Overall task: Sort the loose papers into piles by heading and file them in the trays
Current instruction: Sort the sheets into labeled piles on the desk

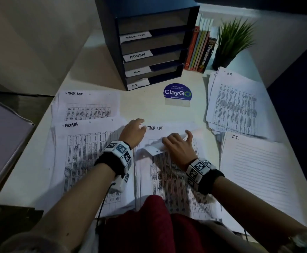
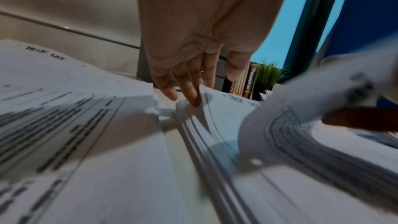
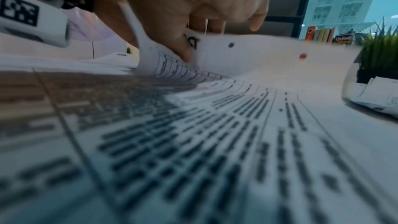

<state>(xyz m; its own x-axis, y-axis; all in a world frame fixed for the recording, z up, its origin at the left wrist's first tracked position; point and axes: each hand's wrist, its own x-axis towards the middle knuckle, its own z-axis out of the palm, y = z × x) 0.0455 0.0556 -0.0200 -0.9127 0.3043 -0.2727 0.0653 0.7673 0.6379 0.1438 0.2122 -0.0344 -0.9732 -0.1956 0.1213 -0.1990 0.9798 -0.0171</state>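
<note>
A stack of loose papers [image 1: 174, 172] lies in front of me. Its top sheet [image 1: 155, 147] is curled back at the far end, baring a sheet headed TASK LIST [image 1: 155, 128]. My right hand [image 1: 178, 141] pinches the curled sheet [image 3: 215, 60]. My left hand [image 1: 133, 132] rests with straight fingers [image 2: 191, 94] on the stack's far left corner. Sorted piles lie around: TASK LIST [image 1: 87, 105], ADMIN [image 1: 87, 161], H.R [image 1: 236, 101], I.T. [image 1: 254, 170]. A dark blue tray rack [image 1: 149, 46] with matching labels stands at the back.
Books [image 1: 200, 50] and a potted plant [image 1: 231, 42] stand right of the rack. A round ClayGo sticker [image 1: 177, 93] is taped to the desk [image 1: 158, 110]. A grey folder [image 1: 1, 139] lies off the left edge.
</note>
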